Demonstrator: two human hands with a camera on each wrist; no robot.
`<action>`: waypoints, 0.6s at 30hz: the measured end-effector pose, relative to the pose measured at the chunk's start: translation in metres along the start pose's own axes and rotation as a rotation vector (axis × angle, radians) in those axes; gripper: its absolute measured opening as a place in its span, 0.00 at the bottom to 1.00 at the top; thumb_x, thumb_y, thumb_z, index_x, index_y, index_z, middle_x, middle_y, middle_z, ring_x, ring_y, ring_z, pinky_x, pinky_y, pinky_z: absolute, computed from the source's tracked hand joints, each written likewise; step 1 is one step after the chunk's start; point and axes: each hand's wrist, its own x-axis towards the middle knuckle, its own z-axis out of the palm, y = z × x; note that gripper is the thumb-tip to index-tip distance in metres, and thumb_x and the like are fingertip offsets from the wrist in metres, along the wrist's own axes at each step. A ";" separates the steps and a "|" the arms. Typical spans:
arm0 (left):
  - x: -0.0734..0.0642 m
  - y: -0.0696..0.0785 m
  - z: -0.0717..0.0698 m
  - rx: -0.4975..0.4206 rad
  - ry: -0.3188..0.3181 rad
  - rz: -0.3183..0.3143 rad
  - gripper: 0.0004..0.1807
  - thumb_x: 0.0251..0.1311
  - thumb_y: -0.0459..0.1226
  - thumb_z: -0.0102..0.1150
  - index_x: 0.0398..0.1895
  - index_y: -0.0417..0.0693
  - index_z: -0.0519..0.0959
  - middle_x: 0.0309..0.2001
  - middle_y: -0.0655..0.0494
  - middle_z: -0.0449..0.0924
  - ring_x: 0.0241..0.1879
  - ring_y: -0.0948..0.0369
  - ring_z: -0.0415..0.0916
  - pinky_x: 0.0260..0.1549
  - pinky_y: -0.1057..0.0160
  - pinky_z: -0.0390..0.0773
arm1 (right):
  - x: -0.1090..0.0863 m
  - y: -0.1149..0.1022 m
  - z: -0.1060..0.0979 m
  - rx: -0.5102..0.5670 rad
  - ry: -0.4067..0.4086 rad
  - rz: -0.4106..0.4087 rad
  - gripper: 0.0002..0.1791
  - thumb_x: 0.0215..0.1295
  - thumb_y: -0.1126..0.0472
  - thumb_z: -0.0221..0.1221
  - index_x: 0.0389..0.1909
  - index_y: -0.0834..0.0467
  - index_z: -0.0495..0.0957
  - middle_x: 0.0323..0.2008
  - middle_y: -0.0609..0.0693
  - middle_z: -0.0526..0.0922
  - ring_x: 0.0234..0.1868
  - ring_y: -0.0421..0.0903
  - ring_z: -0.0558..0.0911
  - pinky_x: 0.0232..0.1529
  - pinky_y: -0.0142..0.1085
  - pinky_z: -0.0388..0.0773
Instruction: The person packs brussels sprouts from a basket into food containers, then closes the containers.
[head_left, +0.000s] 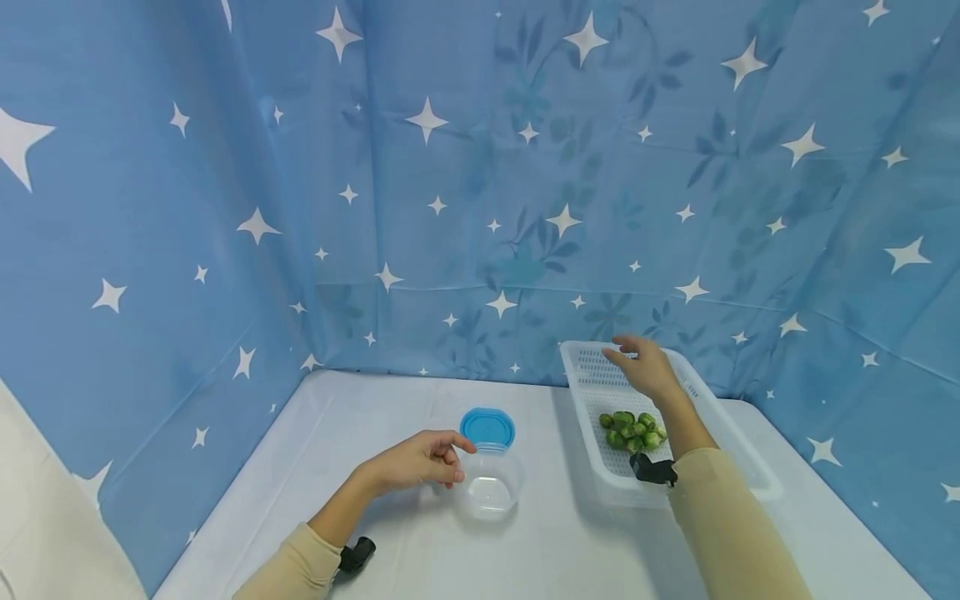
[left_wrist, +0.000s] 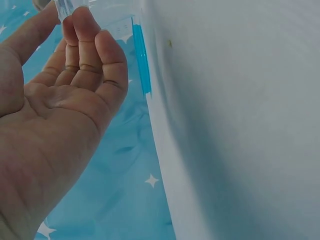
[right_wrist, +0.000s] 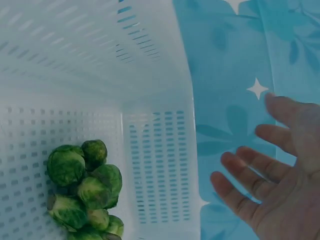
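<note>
A clear plastic container (head_left: 491, 487) stands uncovered on the table, with my left hand (head_left: 420, 460) at its left side. The left thumb and curled fingers hold its edge; in the left wrist view the fingertips (left_wrist: 86, 22) meet the clear wall. Just behind the container lies a round blue lid (head_left: 487, 427). My right hand (head_left: 641, 367) hovers over the far part of a white perforated basket (head_left: 588, 417), fingers spread and holding nothing. Several Brussels sprouts (head_left: 632, 431) lie heaped inside the basket, also seen in the right wrist view (right_wrist: 85, 187).
A white cloth covers the table (head_left: 570, 550). Blue curtains (head_left: 450, 208) with white stars enclose the back and both sides. The basket stands on the right side of the table, close to the back curtain.
</note>
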 end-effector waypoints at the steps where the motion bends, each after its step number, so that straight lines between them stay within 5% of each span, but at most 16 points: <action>1: 0.000 0.000 0.000 -0.002 -0.001 0.000 0.25 0.71 0.35 0.64 0.68 0.37 0.74 0.38 0.52 0.83 0.38 0.56 0.82 0.44 0.54 0.83 | -0.001 0.002 0.001 -0.004 -0.007 0.008 0.38 0.81 0.40 0.50 0.78 0.63 0.62 0.73 0.73 0.65 0.71 0.72 0.69 0.64 0.66 0.72; 18: 0.000 0.000 0.001 -0.019 0.001 -0.004 0.25 0.71 0.35 0.64 0.68 0.36 0.73 0.37 0.53 0.83 0.38 0.58 0.81 0.46 0.53 0.83 | 0.004 0.025 0.010 -0.083 -0.022 0.055 0.32 0.81 0.49 0.53 0.74 0.68 0.66 0.69 0.76 0.68 0.68 0.74 0.71 0.62 0.64 0.75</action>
